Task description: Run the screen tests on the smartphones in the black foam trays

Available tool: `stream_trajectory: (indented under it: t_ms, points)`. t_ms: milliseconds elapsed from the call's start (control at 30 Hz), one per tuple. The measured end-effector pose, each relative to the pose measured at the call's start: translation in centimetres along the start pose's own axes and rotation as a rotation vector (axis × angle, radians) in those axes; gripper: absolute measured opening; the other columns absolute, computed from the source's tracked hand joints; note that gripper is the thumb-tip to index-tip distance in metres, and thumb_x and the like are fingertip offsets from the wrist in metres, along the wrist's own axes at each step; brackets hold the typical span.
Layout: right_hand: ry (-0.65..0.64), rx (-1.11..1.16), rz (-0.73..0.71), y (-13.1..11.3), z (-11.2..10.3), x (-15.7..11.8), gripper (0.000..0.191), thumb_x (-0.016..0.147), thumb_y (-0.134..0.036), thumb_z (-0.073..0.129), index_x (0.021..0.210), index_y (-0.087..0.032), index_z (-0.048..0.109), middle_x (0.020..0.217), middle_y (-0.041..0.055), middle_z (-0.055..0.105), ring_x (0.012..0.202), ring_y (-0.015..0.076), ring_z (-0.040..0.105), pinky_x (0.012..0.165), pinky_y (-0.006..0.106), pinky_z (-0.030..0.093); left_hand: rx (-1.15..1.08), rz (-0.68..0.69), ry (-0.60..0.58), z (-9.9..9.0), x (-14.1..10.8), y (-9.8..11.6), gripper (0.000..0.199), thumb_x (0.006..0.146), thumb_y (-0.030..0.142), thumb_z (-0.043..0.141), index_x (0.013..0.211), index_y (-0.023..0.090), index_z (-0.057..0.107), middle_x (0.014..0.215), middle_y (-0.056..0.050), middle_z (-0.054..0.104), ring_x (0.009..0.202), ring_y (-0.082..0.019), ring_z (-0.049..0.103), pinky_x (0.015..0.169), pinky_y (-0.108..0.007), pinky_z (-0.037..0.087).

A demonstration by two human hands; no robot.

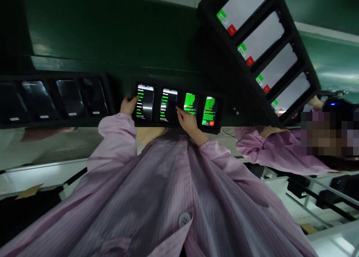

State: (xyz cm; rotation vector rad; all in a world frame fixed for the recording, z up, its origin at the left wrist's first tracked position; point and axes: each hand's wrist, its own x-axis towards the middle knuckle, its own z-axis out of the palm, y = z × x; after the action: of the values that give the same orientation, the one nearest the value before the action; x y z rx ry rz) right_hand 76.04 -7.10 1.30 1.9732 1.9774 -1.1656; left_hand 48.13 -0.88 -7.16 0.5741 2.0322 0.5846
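Observation:
In front of me lies a black tray point(157, 117) holding a row of phones. The leftmost phone point(145, 104) and the second phone point(168, 105) show dark screens with green and white text lines. The third phone point(190, 102) and the rightmost phone point(209, 109) are filled with green text, the last with a red button. My left hand point(129, 105) rests at the tray's left end, a finger stretched to the first phone's left edge. Beside the second phone's right edge, my right hand point(188, 121) extends its index finger; contact with the screen is unclear. Neither hand holds anything visible.
To the left sits another tray point(109, 100) of dark-screened phones. A tilted tray point(238, 51) at the upper right carries phones with white screens and green and red buttons. A co-worker in a pink sleeve point(283, 148) is at the right. Small bits point(236, 111) lie on the bench.

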Motion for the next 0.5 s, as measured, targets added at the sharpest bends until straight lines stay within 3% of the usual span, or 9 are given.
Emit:
stream_trajectory:
  t_ms: [200, 367, 500]
  points:
    - [0.014, 0.065, -0.03, 1.2, 0.6, -1.7, 0.045, 0.115, -0.034, 0.046, 0.156, -0.029, 0.064, 0.148, 0.0044, 0.074, 0.13, 0.0217, 0.074, 0.109, 0.03, 0.058, -0.021, -0.008, -0.037, -0.5, -0.9, 0.0, 0.014, 0.087, 0.026, 0.073, 0.093, 0.017, 0.064, 0.095, -0.007, 0.076, 0.109, -0.025, 0.07, 0.108, -0.04, 0.054]
    - [-0.072, 0.02, -0.038, 0.1, 0.7, -2.2, 0.047, 0.116, -0.03, 0.042, 0.159, -0.026, 0.06, 0.146, 0.0061, 0.075, 0.129, 0.024, 0.074, 0.108, 0.032, 0.057, -0.12, -0.032, -0.103, -1.9, -3.1, -1.3, 0.016, 0.084, 0.019, 0.072, 0.099, 0.016, 0.068, 0.092, -0.003, 0.078, 0.102, -0.021, 0.072, 0.109, -0.038, 0.055]
    - [-0.162, -0.055, -0.051, -1.3, 0.6, -2.2, 0.049, 0.117, -0.031, 0.038, 0.162, -0.028, 0.056, 0.145, 0.0078, 0.075, 0.129, 0.0252, 0.074, 0.104, 0.032, 0.057, -0.16, 0.007, -0.138, -2.8, -4.5, -3.1, 0.024, 0.078, 0.018, 0.073, 0.101, 0.015, 0.071, 0.089, -0.004, 0.078, 0.106, -0.025, 0.074, 0.105, -0.039, 0.059]
